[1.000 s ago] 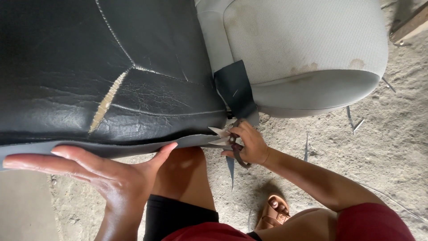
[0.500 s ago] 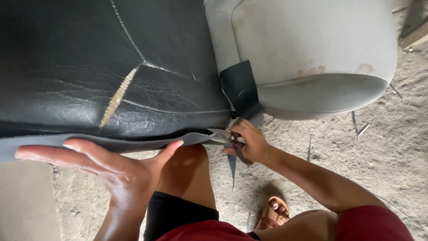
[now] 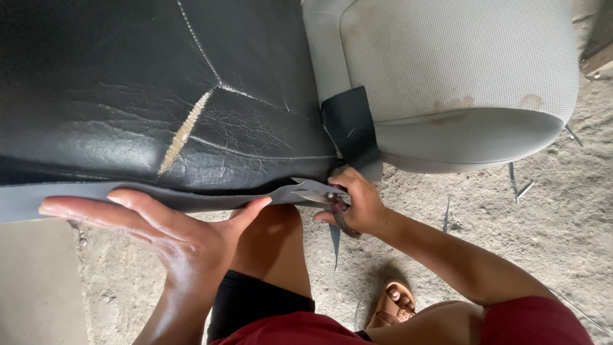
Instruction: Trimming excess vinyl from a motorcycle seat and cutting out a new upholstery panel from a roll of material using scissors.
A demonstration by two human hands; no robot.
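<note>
A black leather seat cushion (image 3: 159, 96) with a torn slit (image 3: 182, 134) fills the upper left. A grey strip of material (image 3: 38, 201) runs along its front edge. My left hand (image 3: 172, 233) lies flat and open under that strip, fingers spread, pressing it against the cushion. My right hand (image 3: 357, 201) grips a pair of scissors (image 3: 325, 197) whose blades bite into the strip's right end, at the cushion's corner. A thin cut sliver (image 3: 335, 243) hangs below the scissors.
A grey fabric seat (image 3: 460, 70) stands at the upper right, with a black patch (image 3: 351, 124) on its side. My bare knee (image 3: 268, 249) and sandalled foot (image 3: 393, 306) are below. Cut scraps (image 3: 520, 185) lie on the dusty concrete floor (image 3: 562, 223).
The view has shifted slightly. My left hand has slid a little right along the strip, and the scissors have advanced left into the strip.
</note>
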